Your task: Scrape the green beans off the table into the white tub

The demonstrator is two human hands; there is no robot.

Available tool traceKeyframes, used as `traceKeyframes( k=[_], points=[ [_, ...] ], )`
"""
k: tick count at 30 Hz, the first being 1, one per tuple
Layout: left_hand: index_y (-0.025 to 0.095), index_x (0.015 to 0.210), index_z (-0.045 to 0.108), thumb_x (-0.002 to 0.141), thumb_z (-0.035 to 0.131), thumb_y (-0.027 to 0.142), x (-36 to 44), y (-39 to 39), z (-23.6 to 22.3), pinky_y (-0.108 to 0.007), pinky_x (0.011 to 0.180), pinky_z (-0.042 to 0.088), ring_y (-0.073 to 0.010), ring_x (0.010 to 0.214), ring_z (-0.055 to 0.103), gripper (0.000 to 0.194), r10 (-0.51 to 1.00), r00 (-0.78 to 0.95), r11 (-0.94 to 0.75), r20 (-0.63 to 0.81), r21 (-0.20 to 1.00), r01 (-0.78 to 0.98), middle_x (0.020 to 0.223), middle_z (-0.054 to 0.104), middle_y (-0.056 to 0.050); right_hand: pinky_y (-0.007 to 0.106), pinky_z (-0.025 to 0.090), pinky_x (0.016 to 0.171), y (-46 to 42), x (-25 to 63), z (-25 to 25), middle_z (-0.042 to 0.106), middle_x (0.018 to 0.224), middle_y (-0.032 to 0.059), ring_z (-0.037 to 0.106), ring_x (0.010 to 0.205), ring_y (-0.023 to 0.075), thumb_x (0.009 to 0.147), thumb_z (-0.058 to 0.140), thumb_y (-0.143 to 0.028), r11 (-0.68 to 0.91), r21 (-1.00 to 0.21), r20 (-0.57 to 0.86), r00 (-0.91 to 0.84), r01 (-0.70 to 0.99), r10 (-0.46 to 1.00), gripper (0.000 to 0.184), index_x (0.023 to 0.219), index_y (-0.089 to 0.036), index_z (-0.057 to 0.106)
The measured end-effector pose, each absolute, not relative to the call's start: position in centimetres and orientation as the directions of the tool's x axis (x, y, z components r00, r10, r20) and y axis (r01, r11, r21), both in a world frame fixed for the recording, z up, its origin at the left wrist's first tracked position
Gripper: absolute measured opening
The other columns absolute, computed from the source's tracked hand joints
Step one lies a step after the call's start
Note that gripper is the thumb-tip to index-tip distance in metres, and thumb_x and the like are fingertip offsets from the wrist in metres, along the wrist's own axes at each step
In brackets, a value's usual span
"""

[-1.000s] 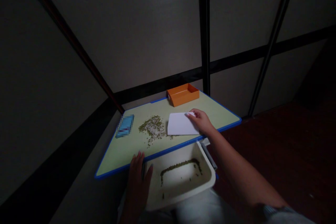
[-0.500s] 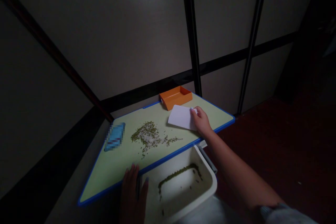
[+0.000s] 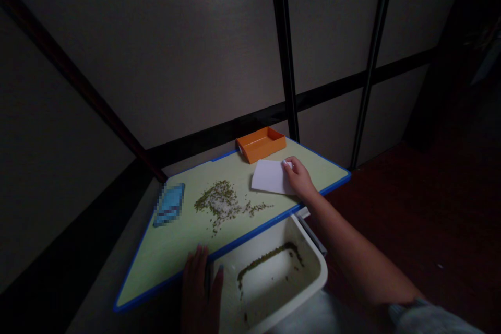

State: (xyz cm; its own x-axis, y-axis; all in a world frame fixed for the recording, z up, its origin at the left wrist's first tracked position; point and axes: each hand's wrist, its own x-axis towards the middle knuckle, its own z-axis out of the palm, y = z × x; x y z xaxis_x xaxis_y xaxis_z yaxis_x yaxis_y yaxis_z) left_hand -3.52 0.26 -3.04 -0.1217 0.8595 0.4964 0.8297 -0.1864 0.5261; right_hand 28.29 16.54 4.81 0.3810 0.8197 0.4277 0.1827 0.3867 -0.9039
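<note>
My right hand (image 3: 299,175) pinches the right edge of a white card (image 3: 270,176), tilted just above the pale green tabletop (image 3: 168,258). Left of the card lies a loose heap of green and whitish grains (image 3: 221,201), with a thin trail toward it. My left hand (image 3: 199,284) rests at the table's near edge, fingers stretched out and thumb apart, beside the left wall of a white tub (image 3: 319,266). Below the table edge, that tub has a line of green grains and a few dark bits on its bottom.
An orange open tray (image 3: 260,145) stands at the table's back edge. A blue packet (image 3: 171,203), partly pixelated, lies at the left edge. A panelled wall (image 3: 219,52) rises behind the table, and dark reddish floor (image 3: 391,203) shows on the right.
The white card in my right hand has shifted and tilted very slightly. My left hand stays in place, and the grain heap looks the same. The view has moved a little.
</note>
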Motion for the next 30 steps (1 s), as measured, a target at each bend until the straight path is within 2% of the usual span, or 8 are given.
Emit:
traceKeyframes(
  k=[13,18,23,30],
  points=[
    [0.031,0.140,0.040,0.091,0.044,0.044,-2.9,-0.2,-2.3,-0.055,0.115,0.030,-0.0266,0.144,0.027,0.051,0.877,-0.171,-0.143,0.449,0.583,0.800,0.152,0.040,-0.005,0.029,0.038,0.065,16.5,28.3,4.6,0.058,0.075,0.0007,0.049,0.068,0.0179,0.082,0.051,-0.044,0.390,-0.902,0.431,0.367,0.184,0.824,0.023,0.084,-0.022,0.055],
    [0.031,0.142,0.038,0.092,0.044,0.042,-2.9,-0.1,-2.3,-0.055,0.116,0.028,-0.0259,0.145,0.027,0.052,0.879,-0.153,-0.156,0.453,0.574,0.804,0.153,0.038,-0.005,0.031,0.042,0.075,16.2,28.4,5.0,0.067,0.093,0.0046,0.057,0.081,0.0199,0.084,0.051,-0.037,0.463,-0.869,0.494,0.253,0.175,0.832,0.023,0.092,-0.021,0.063],
    [0.028,0.141,0.040,0.093,0.042,0.043,-2.7,-0.1,-2.2,-0.053,0.118,0.025,-0.0243,0.145,0.026,0.051,0.874,-0.169,-0.144,0.455,0.576,0.805,0.153,0.038,-0.006,0.033,0.044,0.083,16.3,28.3,5.0,0.070,0.095,0.0048,0.060,0.091,0.0212,0.083,0.051,-0.031,0.495,-0.852,0.518,0.143,0.172,0.843,0.020,0.091,-0.021,0.066],
    [0.026,0.139,0.045,0.092,0.045,0.043,-2.6,-0.2,-2.0,-0.047,0.119,0.021,-0.0221,0.144,0.027,0.050,0.869,-0.190,-0.136,0.457,0.589,0.797,0.152,0.041,-0.004,0.033,0.044,0.084,16.3,28.4,4.9,0.070,0.100,0.0057,0.061,0.092,0.0201,0.081,0.054,-0.028,0.503,-0.850,0.513,0.034,0.156,0.858,0.021,0.094,-0.019,0.068]
  ],
)
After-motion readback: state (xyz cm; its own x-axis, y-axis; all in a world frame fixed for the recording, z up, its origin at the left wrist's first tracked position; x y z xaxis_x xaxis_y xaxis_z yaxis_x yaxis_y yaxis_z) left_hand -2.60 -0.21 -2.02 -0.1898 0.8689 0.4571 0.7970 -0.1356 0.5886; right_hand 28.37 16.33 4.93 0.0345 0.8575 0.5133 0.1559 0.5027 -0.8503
